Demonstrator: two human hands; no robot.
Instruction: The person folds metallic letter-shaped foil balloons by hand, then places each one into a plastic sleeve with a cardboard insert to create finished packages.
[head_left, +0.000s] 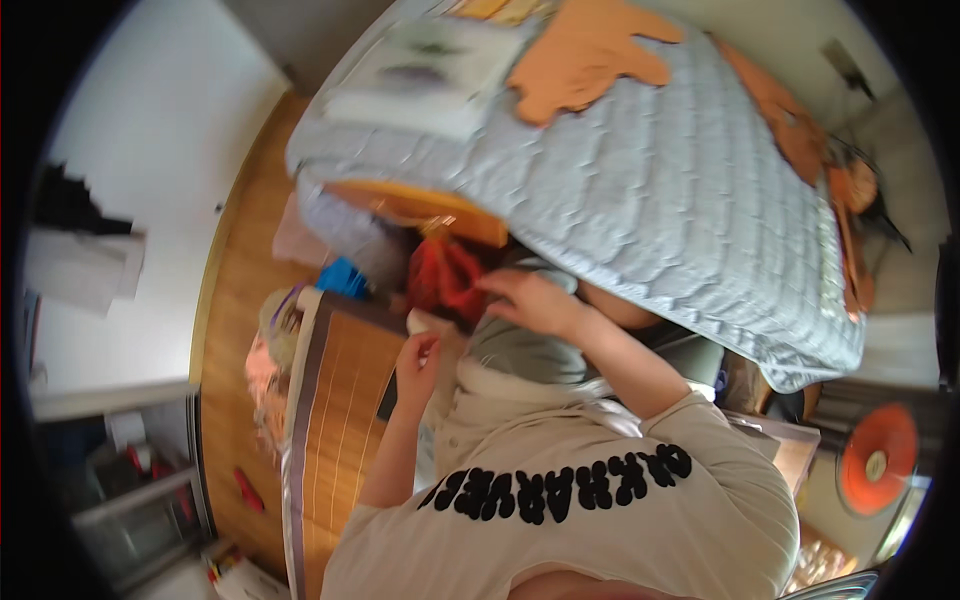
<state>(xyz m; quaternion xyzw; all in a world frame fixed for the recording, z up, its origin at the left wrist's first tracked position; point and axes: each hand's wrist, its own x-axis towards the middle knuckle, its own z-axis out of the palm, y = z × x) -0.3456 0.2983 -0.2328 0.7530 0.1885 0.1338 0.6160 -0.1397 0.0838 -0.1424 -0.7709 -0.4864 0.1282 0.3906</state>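
My right hand (pixel 532 300) reaches over my grey-clad lap, fingers loosely apart, the tips by a bunched red cloth or bag (pixel 440 280). Whether they touch it I cannot tell. My left hand (pixel 418 362) is closed with the fingers curled in, lower and to the left. A small pale piece (pixel 425 322) shows just above its fingertips; blur hides whether the hand holds it. The red bundle lies below the wooden edge (pixel 420 208) of the bed, with a bright blue bundle (pixel 342 278) to its left.
A bed with a grey-blue quilt (pixel 620 170) fills the far side, with orange cloth (pixel 590 60) and a clear package (pixel 425 80) on it. A striped brown mat (pixel 345 400) lies left of me. An orange fan (pixel 877 460) stands at right, a glass-fronted cabinet (pixel 140 520) at lower left.
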